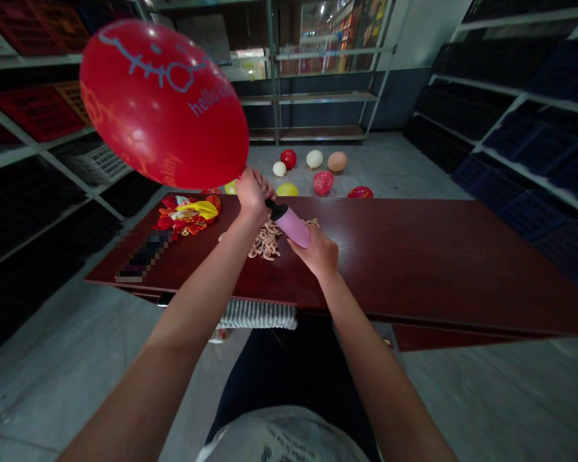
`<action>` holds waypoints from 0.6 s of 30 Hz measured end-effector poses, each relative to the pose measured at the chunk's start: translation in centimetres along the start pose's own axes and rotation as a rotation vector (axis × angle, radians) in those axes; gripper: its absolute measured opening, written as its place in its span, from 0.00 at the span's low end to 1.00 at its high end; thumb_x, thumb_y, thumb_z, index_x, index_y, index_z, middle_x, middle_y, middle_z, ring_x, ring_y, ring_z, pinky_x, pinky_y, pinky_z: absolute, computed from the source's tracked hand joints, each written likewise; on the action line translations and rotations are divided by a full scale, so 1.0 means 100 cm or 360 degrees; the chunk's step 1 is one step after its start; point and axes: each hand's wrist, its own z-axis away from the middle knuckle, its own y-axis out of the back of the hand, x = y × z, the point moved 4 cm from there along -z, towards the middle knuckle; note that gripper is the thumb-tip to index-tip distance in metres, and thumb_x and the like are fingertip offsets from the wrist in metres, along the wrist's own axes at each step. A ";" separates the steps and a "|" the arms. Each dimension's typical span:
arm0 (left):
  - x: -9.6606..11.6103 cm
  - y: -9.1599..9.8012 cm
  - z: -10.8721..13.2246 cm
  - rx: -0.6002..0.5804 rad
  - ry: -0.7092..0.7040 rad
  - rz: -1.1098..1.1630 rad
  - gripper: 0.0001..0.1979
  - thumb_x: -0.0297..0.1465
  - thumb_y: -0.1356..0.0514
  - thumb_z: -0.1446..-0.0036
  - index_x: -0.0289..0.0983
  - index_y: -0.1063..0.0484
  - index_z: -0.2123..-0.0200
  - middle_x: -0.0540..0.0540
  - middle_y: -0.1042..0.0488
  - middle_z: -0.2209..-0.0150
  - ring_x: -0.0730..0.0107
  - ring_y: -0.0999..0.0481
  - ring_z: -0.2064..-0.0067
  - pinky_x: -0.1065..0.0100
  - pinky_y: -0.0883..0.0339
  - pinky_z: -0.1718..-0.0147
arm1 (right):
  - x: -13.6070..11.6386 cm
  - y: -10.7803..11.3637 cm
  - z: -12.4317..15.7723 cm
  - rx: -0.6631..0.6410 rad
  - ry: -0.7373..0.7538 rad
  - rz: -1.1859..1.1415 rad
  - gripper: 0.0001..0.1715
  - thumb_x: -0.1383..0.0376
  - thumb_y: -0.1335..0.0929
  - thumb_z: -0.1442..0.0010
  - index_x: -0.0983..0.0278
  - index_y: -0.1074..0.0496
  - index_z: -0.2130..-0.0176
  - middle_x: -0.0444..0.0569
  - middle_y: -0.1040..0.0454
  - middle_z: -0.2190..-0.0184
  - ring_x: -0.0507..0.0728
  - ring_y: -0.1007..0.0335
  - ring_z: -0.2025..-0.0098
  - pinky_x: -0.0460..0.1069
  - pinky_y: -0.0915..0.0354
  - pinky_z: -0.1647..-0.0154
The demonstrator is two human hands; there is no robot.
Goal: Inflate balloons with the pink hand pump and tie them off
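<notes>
A big red balloon [161, 102] with pale printed writing floats up at the left, fully inflated. My left hand [252, 192] is closed around its neck, right at the black nozzle of a pink hand pump [293, 226]. My right hand [318, 253] grips the pump's body, tilted over the dark red table [414, 256]. Under the hands lies a heap of small pale clips or ties [266, 244].
A pile of flat red and yellow balloons [187, 215] and a dark blurred object [142, 256] lie on the table's left. Several inflated balloons [324, 182] rest on the floor beyond. Shelving with crates lines both sides.
</notes>
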 end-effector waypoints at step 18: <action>0.113 0.107 0.008 0.0258 -0.0235 0.0249 0.20 0.26 0.53 0.37 0.38 0.57 0.81 0.56 0.56 0.86 0.78 0.55 0.88 0.71 0.55 0.85 | -0.019 0.002 0.006 -0.0171 0.0500 0.0041 0.25 0.54 0.28 0.43 0.62 0.28 0.49 0.52 0.21 0.55 0.60 0.24 0.55 0.50 0.34 0.54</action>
